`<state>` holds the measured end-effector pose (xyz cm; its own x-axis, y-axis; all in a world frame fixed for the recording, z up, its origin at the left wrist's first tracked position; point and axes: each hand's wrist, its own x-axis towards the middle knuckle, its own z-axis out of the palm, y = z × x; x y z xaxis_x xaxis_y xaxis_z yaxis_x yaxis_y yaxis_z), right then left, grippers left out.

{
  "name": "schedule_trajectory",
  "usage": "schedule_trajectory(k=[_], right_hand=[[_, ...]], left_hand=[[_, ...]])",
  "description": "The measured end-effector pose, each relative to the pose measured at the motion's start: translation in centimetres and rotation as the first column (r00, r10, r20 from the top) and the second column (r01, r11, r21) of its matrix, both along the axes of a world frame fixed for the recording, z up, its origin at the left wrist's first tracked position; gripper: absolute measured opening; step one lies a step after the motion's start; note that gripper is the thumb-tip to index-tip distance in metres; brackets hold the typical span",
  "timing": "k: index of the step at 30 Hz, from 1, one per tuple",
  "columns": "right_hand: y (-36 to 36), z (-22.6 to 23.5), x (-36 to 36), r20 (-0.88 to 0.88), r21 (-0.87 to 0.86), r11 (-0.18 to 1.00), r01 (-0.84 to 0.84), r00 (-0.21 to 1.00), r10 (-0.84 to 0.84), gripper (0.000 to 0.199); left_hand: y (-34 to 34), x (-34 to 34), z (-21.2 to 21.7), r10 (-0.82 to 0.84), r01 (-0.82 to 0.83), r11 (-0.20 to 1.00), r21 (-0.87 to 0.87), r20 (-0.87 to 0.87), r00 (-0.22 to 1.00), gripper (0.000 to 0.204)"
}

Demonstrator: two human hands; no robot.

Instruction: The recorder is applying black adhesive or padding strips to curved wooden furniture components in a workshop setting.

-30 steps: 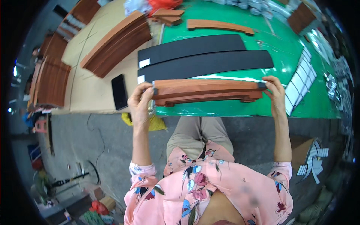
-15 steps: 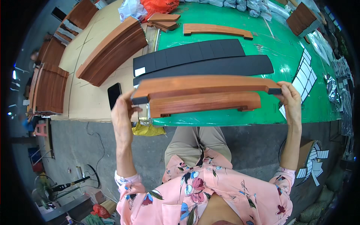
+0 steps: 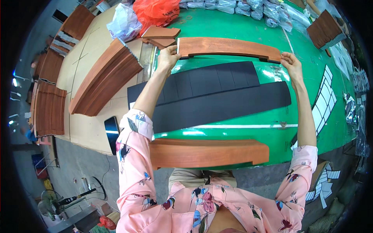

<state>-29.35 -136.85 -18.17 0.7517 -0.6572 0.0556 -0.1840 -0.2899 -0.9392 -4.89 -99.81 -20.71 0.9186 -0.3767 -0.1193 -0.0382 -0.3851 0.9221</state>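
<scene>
Picture a clock laid on the middle of the black sheets (image 3: 217,105), 12 pointing away from the person. Closest in, at 6, a chunky piece of wood (image 3: 210,152) sits along the near edge of the table (image 3: 278,149), with the left sleeve (image 3: 136,155) right up against its left end. Phone (image 3: 112,136) is at about 8.

Further up, right hand (image 3: 292,66) at 2 has the right end of the wooden board (image 3: 229,47) pinched in its fingers, and left hand (image 3: 169,58), between 10 and 11, is gripping the other end. So the board's out at 12, past the sheets; can't tell if it's resting on anything.

Handling-wise, I'd guess it's stiff with a bit of weight, not really fragile, though the smooth finish could be slick and scratch. Both ends is where I'd grab it too, keeps it level.

Long axis runs roughly 9 to 3, right end dipping slightly toward 4. The bowed side points to 12, the hollow side and stubby feet to 6.
</scene>
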Motion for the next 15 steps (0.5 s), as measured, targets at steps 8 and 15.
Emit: schedule_trajectory(k=[8, 15], right_hand=[[-4.3, -5.5, 5.3, -0.041, -0.038, 0.999, 0.036, 0.998, -0.037, 0.029], [-4.5, -7.0, 6.7, -0.098, -0.098, 0.995, 0.031, 0.994, -0.041, 0.030]], left_hand=[[-3.2, 1.8, -2.1, 0.091, -0.109, 0.985, 0.133, 0.134, 0.987, 0.038], [-3.4, 1.5, -1.8, 0.089, -0.119, 0.976, 0.184, 0.161, 0.983, 0.038]])
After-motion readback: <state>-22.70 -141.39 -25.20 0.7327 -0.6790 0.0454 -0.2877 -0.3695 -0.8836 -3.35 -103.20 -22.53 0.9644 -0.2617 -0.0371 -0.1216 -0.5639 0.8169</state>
